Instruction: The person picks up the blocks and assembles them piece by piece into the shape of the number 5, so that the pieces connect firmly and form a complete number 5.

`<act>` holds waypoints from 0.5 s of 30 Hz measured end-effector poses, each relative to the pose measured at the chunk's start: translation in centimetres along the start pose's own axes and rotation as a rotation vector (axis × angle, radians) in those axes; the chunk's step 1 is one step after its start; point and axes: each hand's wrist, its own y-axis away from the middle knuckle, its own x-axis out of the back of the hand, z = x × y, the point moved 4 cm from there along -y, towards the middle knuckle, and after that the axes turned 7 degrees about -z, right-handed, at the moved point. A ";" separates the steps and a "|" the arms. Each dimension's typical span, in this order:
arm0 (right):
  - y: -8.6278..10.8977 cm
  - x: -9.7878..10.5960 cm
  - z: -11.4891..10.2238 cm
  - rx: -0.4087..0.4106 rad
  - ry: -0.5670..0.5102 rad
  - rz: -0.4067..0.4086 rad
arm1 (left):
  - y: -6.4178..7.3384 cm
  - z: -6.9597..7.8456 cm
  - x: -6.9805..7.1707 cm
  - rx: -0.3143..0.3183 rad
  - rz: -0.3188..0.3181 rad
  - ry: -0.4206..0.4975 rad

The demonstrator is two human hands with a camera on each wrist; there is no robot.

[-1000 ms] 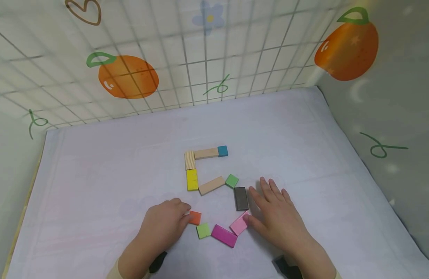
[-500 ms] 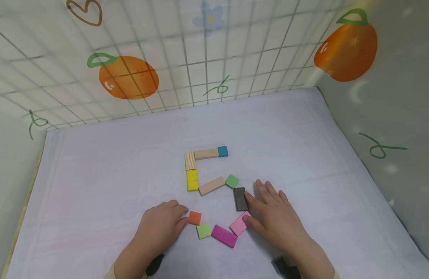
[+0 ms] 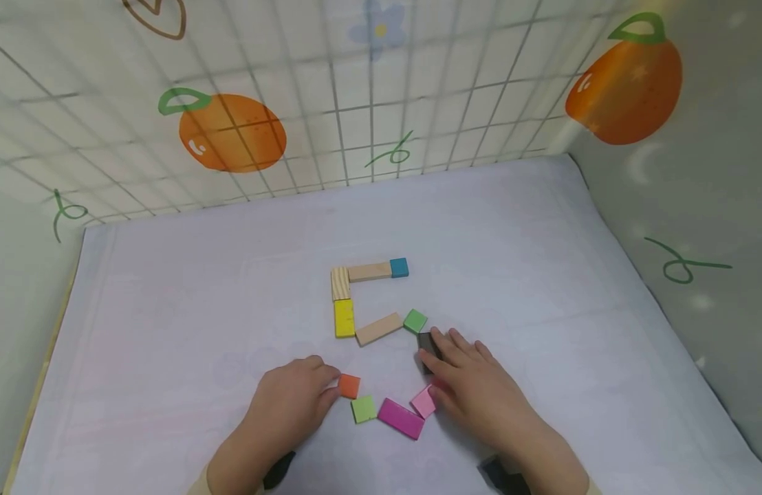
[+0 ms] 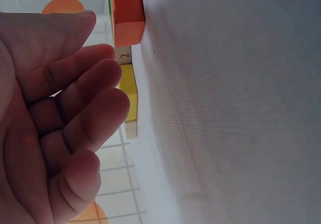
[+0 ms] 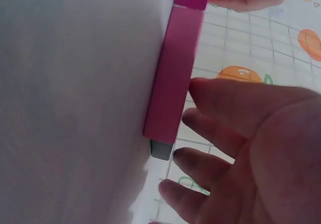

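An orange block [image 3: 349,386] lies just beyond the fingertips of my left hand [image 3: 293,395]; the left wrist view shows the loosely curved fingers holding nothing, with a gap to the block. My right hand [image 3: 480,385] rests over a dark grey block [image 3: 426,342] and a pink block [image 3: 421,402], its fingers mostly straight. In the right wrist view the thumb touches the top of the pink block [image 5: 175,73]. A light green block [image 3: 364,409] and a magenta block [image 3: 401,419] continue the curved row between the hands.
Farther back, a green block [image 3: 415,321], a plain wooden block [image 3: 379,329], a yellow block [image 3: 344,317], a striped wooden block [image 3: 340,283], another plain block [image 3: 370,272] and a blue block [image 3: 399,267] carry on the line. Printed curtains surround the white tabletop [image 3: 201,295].
My right hand has slid left, its fingers now over the dark grey block. My left fingers drew off the orange block, then came back close to it. The blocks look unmoved.
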 end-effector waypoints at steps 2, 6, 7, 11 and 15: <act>0.0 0.0 -0.1 -0.005 -0.008 -0.013 | 0.0 0.1 0.0 -0.011 0.003 -0.003; 0.0 0.0 -0.2 -0.008 -0.003 -0.009 | 0.1 0.2 -0.1 -0.034 0.011 -0.011; 0.0 0.0 -0.2 -0.007 -0.001 -0.006 | 0.1 0.3 0.0 -0.036 0.013 -0.014; 0.0 -0.1 -0.1 -0.004 0.007 -0.002 | 0.2 1.0 0.1 -0.055 0.033 -0.034; 0.1 0.0 0.2 -0.006 0.019 0.021 | 0.9 2.9 0.0 -0.173 0.071 -0.062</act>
